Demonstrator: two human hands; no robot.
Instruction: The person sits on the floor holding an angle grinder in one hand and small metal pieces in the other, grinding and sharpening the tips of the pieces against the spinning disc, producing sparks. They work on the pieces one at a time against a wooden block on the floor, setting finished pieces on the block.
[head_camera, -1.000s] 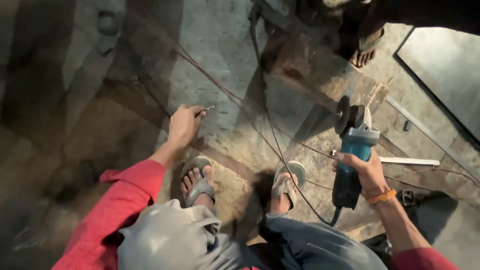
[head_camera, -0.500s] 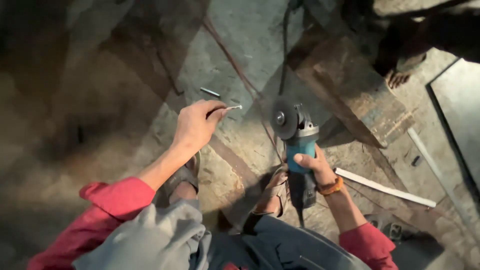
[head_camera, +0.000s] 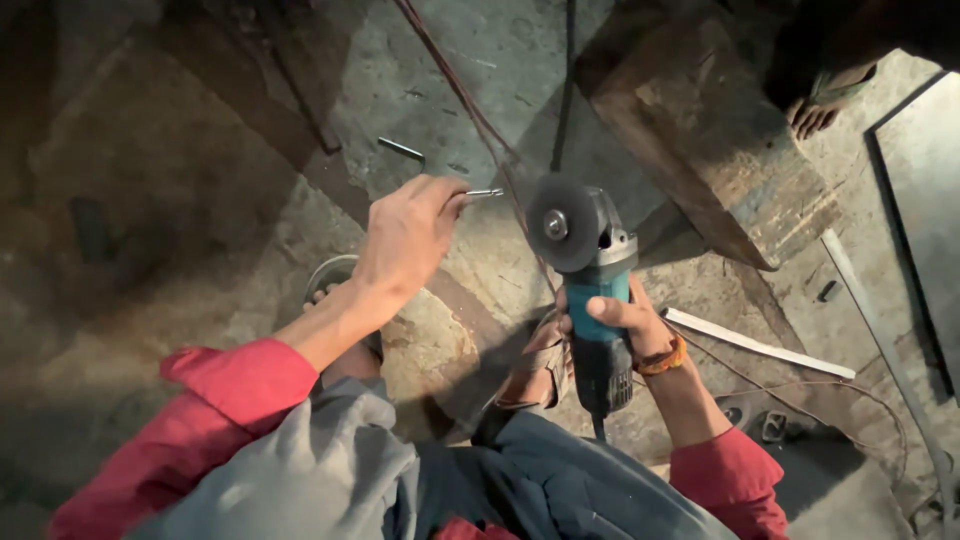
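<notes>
Gripping angle grinder, small rod

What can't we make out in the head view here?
- Small metal piece: only its tip shows past the left hand; the fingers hide the rest.
- Angle grinder: the right hand covers its body, so any switch is hidden.
- Grinder cord: lost behind the knee.
- Another person's foot: cut off in shadow near the top edge.

my left hand: pinches a small metal pin, left of the grinder
my right hand: grips the grinder, disc near the pin
loose rod: on the floor beyond my left hand
</notes>
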